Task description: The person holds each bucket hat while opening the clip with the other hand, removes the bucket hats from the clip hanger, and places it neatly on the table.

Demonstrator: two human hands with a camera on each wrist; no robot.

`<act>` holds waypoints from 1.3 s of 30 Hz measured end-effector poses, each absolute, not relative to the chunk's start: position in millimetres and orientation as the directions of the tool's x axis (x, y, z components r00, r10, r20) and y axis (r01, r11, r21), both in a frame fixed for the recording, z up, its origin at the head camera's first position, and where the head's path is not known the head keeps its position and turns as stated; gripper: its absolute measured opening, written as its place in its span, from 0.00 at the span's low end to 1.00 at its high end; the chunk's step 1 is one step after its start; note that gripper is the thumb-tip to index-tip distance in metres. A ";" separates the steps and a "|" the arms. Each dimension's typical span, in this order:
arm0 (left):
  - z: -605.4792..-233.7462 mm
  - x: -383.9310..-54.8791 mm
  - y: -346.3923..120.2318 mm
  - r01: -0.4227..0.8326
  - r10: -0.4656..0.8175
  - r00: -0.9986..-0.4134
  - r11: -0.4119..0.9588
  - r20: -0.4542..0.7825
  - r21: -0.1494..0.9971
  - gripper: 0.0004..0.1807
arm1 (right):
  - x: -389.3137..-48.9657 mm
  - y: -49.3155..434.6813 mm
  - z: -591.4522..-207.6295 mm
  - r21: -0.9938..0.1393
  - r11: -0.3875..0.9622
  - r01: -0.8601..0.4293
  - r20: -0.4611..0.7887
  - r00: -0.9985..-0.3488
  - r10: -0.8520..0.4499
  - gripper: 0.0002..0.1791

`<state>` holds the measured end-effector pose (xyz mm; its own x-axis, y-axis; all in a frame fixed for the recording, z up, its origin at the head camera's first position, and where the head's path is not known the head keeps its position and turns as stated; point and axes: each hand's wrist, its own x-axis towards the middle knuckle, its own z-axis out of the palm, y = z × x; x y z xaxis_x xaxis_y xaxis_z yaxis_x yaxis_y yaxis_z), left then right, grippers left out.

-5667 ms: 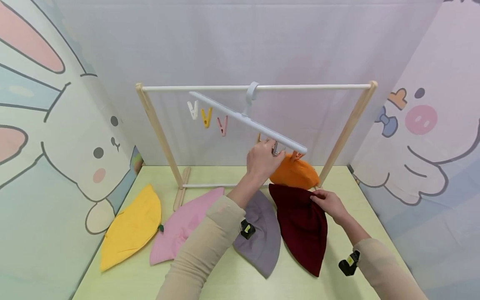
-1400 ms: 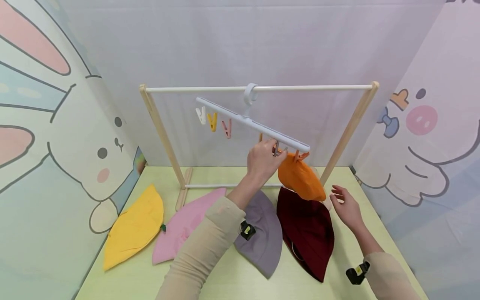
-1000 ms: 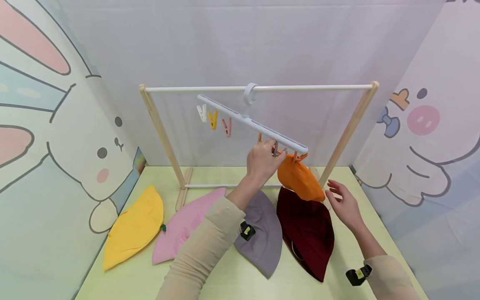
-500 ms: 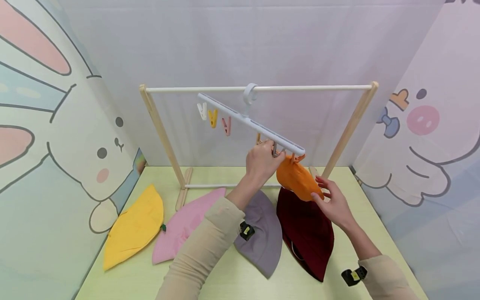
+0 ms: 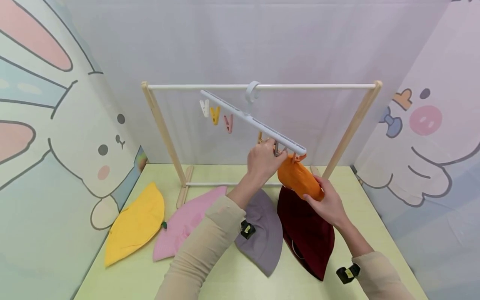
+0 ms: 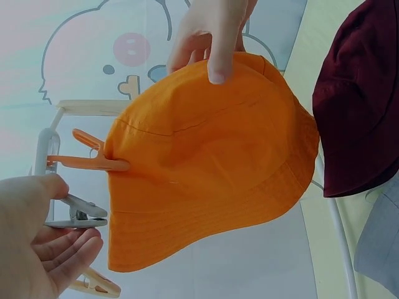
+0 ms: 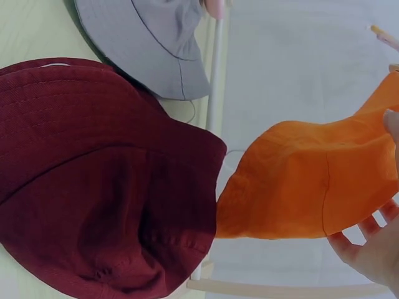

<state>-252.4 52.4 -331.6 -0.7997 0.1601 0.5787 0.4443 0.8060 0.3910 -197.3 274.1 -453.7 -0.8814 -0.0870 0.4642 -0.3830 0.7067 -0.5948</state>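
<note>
An orange bucket hat (image 5: 298, 177) hangs from the right end of a pale hanger (image 5: 258, 123), its edge caught in an orange clip (image 6: 93, 159). My right hand (image 5: 328, 204) grips the hat's lower right end, thumb in front and fingers behind. My left hand (image 5: 262, 160) pinches a grey clip (image 6: 78, 215) on the hanger. In the left wrist view that clip's tip is close to the hat's brim edge; I cannot tell if they touch. Below lies a maroon bucket hat (image 5: 307, 233), partly behind my right hand. Beside it is a grey hat (image 5: 262, 237), partly covered by my left sleeve.
A wooden stand with a white rod (image 5: 315, 86) carries the hanger. White (image 5: 204, 108), yellow (image 5: 215, 115) and pink clips (image 5: 228, 123) dangle at its left. A yellow hat (image 5: 136, 223) and a pink hat (image 5: 187, 223) lie left on the table (image 5: 221, 283).
My right hand let go of the maroon hat, hovered right of the orange hat, then moved left and took hold of it. My left hand stays at the grey clip.
</note>
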 end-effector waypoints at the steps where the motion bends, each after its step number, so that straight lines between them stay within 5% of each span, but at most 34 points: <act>1: -331.5 -252.2 52.4 0.445 0.160 -0.800 0.805 0.578 0.393 0.12 | -197.9 273.8 -453.9 -0.589 0.711 -0.383 0.469 -0.879 -0.085 0.37; 20: -333.8 -250.9 52.2 0.451 0.137 -0.803 0.775 0.580 0.443 0.12 | -212.5 276.8 -451.3 -0.475 0.787 -0.394 0.650 -0.760 0.012 0.07; 39: -334.7 -251.8 51.2 0.434 0.114 -0.805 0.782 0.582 0.447 0.14 | -223.2 274.3 -428.3 -0.475 0.793 -0.382 0.704 -0.706 0.082 0.07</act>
